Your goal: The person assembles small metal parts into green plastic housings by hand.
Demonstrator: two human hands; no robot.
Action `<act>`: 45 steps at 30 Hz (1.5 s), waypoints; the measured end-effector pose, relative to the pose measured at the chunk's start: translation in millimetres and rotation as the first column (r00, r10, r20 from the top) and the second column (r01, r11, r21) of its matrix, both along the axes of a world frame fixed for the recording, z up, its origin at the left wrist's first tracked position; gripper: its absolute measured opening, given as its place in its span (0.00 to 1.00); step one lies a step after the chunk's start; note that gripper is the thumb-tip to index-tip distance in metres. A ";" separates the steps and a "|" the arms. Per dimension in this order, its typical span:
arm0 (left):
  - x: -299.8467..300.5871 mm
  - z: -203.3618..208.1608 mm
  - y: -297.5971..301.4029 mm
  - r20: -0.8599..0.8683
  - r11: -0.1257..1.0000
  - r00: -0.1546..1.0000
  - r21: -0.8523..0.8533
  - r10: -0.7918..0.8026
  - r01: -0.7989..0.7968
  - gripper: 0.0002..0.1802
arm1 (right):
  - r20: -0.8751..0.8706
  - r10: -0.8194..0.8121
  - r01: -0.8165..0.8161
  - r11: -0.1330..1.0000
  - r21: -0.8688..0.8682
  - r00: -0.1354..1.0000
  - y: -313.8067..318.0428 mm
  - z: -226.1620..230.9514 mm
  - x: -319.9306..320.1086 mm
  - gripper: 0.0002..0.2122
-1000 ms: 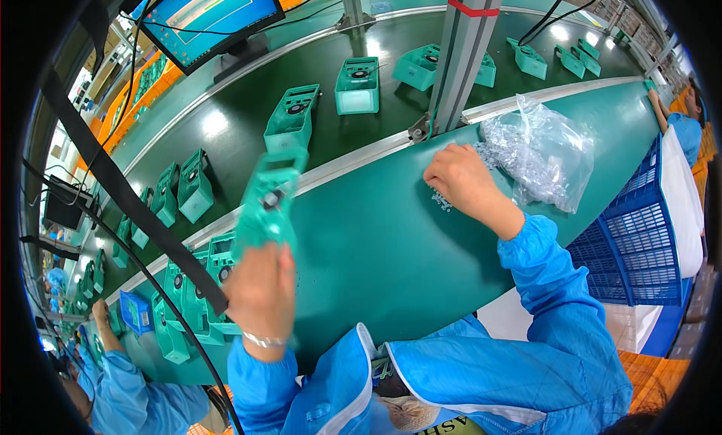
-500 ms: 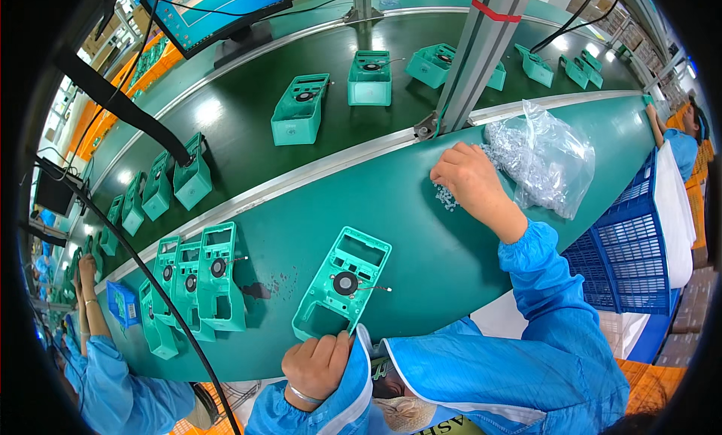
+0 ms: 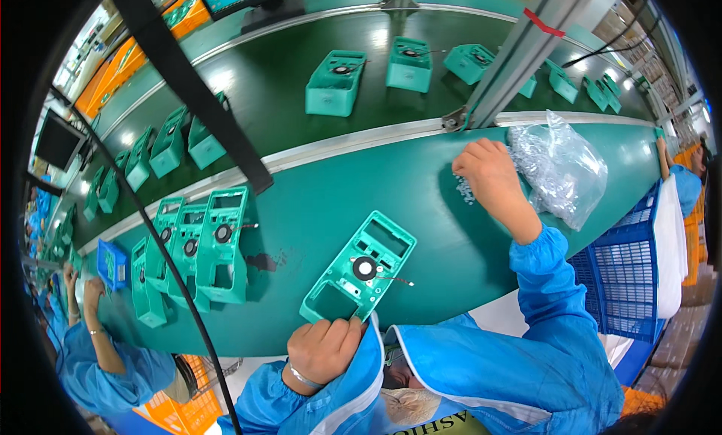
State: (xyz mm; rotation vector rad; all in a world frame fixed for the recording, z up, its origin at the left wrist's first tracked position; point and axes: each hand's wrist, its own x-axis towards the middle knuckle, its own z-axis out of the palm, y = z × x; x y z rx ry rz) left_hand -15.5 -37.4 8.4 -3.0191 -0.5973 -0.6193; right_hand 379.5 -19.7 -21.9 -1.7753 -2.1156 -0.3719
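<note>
Green bench [image 3: 331, 187] w/ housing [image 3: 381, 266], others [image 3: 222, 251] partly behind blk cable [image 3: 198, 322], bag [image 3: 562, 175] R.

Seeing dark capital letters [image 3: 427, 426] across the yellow-green shirt [image 3: 468, 427] inside the blue jacket [image 3: 496, 356] (partly passing out of view below). Spotting a pale label [image 3: 121, 273] on the small blue bin [image 3: 115, 284], but finding its print too tiny for reading.

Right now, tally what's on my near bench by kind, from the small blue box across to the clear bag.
Green housings: 5 (one at the left hand, four grouped to its left)
Small blue box: 1
Clear bag of small pieces: 1
Total: 7, leaving out loose clear pieces by the right hand, too small to count
</note>
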 end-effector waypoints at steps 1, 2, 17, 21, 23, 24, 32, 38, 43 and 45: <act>-1.3 -1.8 1.5 -0.008 1.000 1.000 -0.003 0.012 -0.012 0.10 | -0.093 -0.032 0.031 0.999 -0.012 0.995 -3.2 3.8 -7.2 0.04; -1.9 -3.7 2.8 0.008 1.000 1.000 -0.007 -0.012 0.012 0.10 | -0.184 -0.066 0.062 0.998 -0.028 0.981 -6.6 8.3 -15.8 0.04; -5.9 -12.7 2.0 0.096 0.999 0.995 -0.030 -0.037 0.040 0.09 | -0.386 0.160 -0.156 0.987 0.041 0.908 -2.4 1.3 -158.3 0.06; -6.5 -13.9 2.8 0.117 0.999 0.992 -0.019 -0.047 0.050 0.09 | -0.313 0.128 -0.110 0.991 0.076 0.941 -4.6 -0.4 -165.6 0.06; -7.7 -15.6 2.8 0.117 0.999 0.992 -0.018 -0.046 0.048 0.09 | -0.292 0.116 -0.096 0.992 0.081 0.949 -5.9 -0.4 -168.5 0.05; -7.6 -16.4 3.2 0.115 0.998 0.992 -0.014 -0.052 0.054 0.08 | -0.281 0.106 -0.087 0.993 0.081 0.954 -6.4 -0.9 -168.9 0.05; -5.2 -16.6 4.2 0.126 0.999 0.991 0.007 -0.054 0.054 0.08 | -0.336 0.080 -0.067 0.996 0.051 0.938 -7.7 -3.0 -167.5 0.05; -6.2 -15.0 6.7 0.132 0.995 0.988 -0.054 -0.077 0.085 0.10 | -0.101 0.065 -0.063 0.998 0.027 0.993 -23.6 11.9 -171.6 0.09; -8.4 -12.0 7.1 0.093 0.994 0.992 -0.059 -0.086 0.092 0.13 | -0.074 0.086 -0.095 0.988 -0.120 0.994 -31.5 19.7 -175.6 0.13; -6.7 -10.3 7.9 0.087 0.992 0.991 -0.057 -0.104 0.109 0.13 | -0.069 0.137 -0.145 0.980 -0.137 0.988 -31.8 20.3 -173.0 0.14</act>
